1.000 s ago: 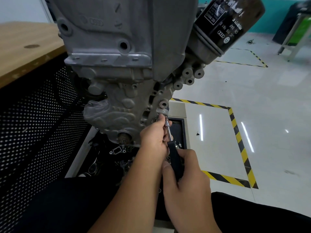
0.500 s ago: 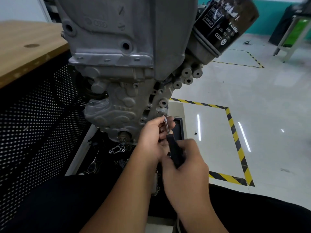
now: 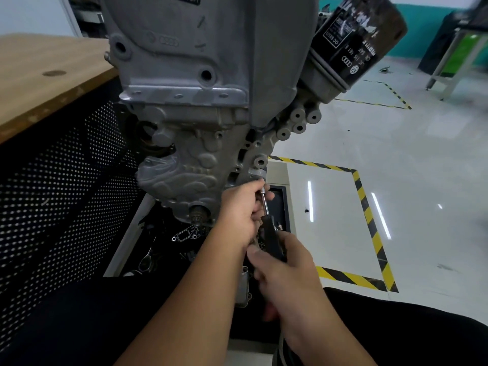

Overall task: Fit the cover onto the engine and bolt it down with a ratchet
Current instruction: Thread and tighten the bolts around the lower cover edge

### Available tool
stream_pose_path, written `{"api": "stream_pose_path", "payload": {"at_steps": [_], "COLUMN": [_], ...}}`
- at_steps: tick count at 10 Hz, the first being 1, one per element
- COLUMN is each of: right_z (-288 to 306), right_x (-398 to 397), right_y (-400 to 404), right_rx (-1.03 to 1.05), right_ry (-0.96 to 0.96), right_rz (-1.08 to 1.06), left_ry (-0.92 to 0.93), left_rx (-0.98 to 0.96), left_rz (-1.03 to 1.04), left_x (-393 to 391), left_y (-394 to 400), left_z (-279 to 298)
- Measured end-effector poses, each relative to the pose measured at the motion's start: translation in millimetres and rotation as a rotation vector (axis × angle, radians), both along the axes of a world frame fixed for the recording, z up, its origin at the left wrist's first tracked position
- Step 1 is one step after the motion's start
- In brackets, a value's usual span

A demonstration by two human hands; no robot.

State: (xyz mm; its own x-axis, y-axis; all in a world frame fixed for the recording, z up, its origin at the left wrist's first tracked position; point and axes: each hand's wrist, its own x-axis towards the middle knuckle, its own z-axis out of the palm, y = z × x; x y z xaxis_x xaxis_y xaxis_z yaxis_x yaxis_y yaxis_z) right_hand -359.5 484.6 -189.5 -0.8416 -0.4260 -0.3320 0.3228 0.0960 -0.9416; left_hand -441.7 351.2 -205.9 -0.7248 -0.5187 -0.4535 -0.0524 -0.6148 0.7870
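A grey cast engine [image 3: 211,75] hangs in front of me, with a ribbed lower cover [image 3: 182,178] on its face. A ratchet [image 3: 272,233] with a black handle and chrome shaft points up to a socket [image 3: 257,173] at the cover's lower right edge. My left hand [image 3: 240,210] pinches the chrome shaft just below the socket. My right hand [image 3: 285,270] grips the black handle lower down. The bolt itself is hidden by the socket.
A black oil filter [image 3: 356,40] sticks out at the upper right. A wooden bench [image 3: 39,77] with a perforated black panel [image 3: 52,194] stands at left. Loose metal parts lie in a dark tray [image 3: 182,239] under the engine. Yellow-black floor tape [image 3: 369,220] runs at right.
The view has drifted slightly. Both hands keep their hold on the ratchet, and my right hand with the handle has shifted a little upward toward the engine.
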Motion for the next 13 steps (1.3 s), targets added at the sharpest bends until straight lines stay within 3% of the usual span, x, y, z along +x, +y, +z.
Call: {"api": "stream_pose_path", "payload": {"at_steps": [1,3,4,5,6,7,8,9,10,11,13], "right_z": [12.8,-4.3,-1.9,5.9,12.4,3.7,-6.7,-7.8,-4.9,-1.6,0.4], "right_x": [0.2,-2.9,-3.8,-6.8,-13.9,-9.7,0.2,-6.2,-8.7,-7.5,-3.7], "right_y": [0.3,6.5,4.2,4.0,9.0,9.3,4.5,2.9,5.2,7.0,9.7], "right_rx": [-0.527,1.011,0.413,-0.430,-0.342,0.603,0.941,0.448,-0.107,-0.311,-0.040], "right_ry": [-0.509,0.907,0.488,-0.412,-0.361,0.513,0.893,0.543,-0.085,-0.334,-0.050], "right_rz": [-0.045,0.159,0.034,-0.068,-0.065,0.039,0.082,0.018,-0.047,-0.030,-0.078], "left_ry": [0.010,0.016,0.007,0.066,0.124,0.049,-0.002,-0.014,0.033,0.083,0.088], "left_rx": [0.027,0.029,0.009,0.080,0.142,0.055,-0.037,-0.040,0.041,0.134,0.212], "left_rz": [-0.016,0.007,0.023,-0.125,-0.278,-0.246,-0.166,-0.126,-0.172,-0.162,-0.133], "left_x": [-2.2,-4.1,-4.7,4.3,15.4,13.9,8.9,10.6,9.5,4.0,1.3], "left_y": [-4.3,-2.0,-2.7,-3.8,0.0,1.7,1.9,-0.1,-8.4,-12.1,-6.9], "left_z": [0.8,-0.7,-0.6,-0.8,-3.2,-5.0,-10.8,-14.0,-9.2,-6.4,-6.0]}}
